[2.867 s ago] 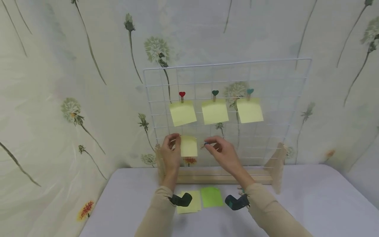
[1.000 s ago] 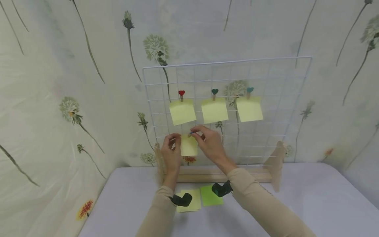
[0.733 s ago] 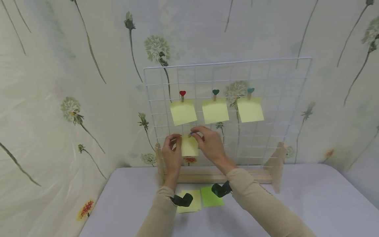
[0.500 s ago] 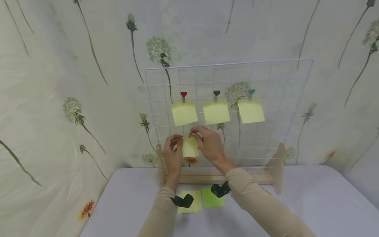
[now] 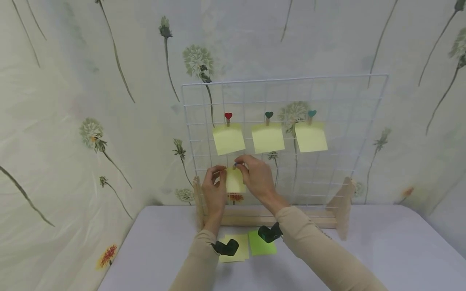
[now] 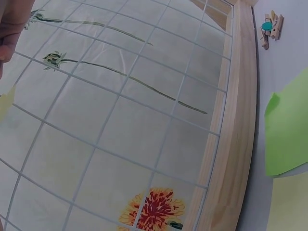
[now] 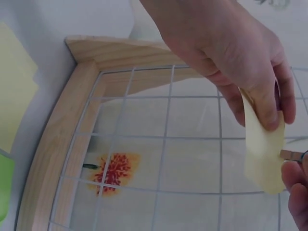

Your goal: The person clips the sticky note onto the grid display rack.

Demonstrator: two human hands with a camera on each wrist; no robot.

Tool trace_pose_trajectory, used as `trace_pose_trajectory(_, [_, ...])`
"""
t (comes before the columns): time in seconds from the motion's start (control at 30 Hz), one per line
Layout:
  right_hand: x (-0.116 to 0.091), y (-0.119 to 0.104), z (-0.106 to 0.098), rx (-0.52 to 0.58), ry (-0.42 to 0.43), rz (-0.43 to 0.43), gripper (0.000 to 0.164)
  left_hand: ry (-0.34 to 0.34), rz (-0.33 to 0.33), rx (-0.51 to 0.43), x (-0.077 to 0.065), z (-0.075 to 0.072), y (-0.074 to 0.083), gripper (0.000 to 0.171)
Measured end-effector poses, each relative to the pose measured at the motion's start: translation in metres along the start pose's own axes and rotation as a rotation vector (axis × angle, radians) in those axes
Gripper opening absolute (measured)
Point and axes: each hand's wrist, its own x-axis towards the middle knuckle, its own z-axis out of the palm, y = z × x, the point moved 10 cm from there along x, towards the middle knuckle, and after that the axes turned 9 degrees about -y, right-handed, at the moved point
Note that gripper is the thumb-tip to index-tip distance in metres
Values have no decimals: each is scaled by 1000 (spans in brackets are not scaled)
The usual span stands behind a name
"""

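Observation:
In the head view my left hand [image 5: 214, 188] pinches the upper left part of a yellow sticky note [image 5: 236, 182] against the white wire grid [image 5: 285, 79]. My right hand [image 5: 257, 178] pinches a small wooden clothespin [image 7: 290, 155] at the note's top edge; its blue end shows between thumb and finger. In the right wrist view the note [image 7: 262, 154] hangs bent under the left thumb, with the clothespin's tip right at its edge. Above, three yellow notes hang under clothespins with a red heart [image 5: 228, 116], a dark green heart [image 5: 269, 114] and a teal heart [image 5: 312, 113].
The grid stands in a wooden base [image 5: 247, 220] on a white-covered table [image 5: 382, 250]. Before it lie yellow notes [image 5: 238, 252] and bright green notes [image 5: 263, 243]. Several loose clothespins [image 6: 272, 30] lie near the base in the left wrist view. A flower-patterned cloth hangs behind.
My right hand has moved left with the clothespin, from beside the note to its top edge. In the last second both hands stay nearly in place while the head view shifts slightly.

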Motion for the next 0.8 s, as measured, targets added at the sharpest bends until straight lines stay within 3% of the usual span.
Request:
trace_pose_trajectory(0.27, [0,-2,2,-24,-6,-10,9,9,15,5,-1,1,1,14])
trace_pose_trajectory(0.57, [2,-3,5,-48,-19,-18,8,10,57,32,-6,0,34,12])
trace_pose_trajectory(0.8, [2,-4,6,-58,-28,-11,8,5,57,28,-6,0,34,13])
